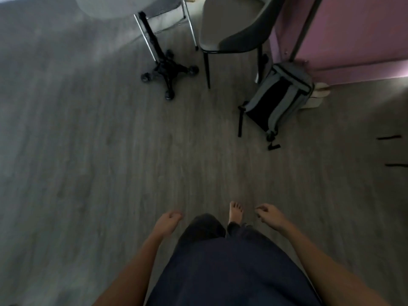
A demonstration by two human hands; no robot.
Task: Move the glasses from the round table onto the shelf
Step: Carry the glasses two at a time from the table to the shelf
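Plainly carrying nothing: left hand (169,221) hanging loosely curled and empty at the hip, right hand (268,215) likewise slack, fingers half bent around air. Standing barefoot on the grey wood floor (88,151), one foot (236,213) showing ahead of dark trousers. Looking toward the round table (106,7), only its pale edge showing at the top of the view above a black pedestal base (169,74), well apart from both hands. Not seeing any glasses, the tabletop lying out of view; not seeing the shelf either. Probably walking in for a pickup, judging by the empty hands. Needing next a few steps forward, skirting the dark chair (231,29) and the grey backpack (276,102) leaning by the pink wall (353,29), then raising the gaze to find a glass.
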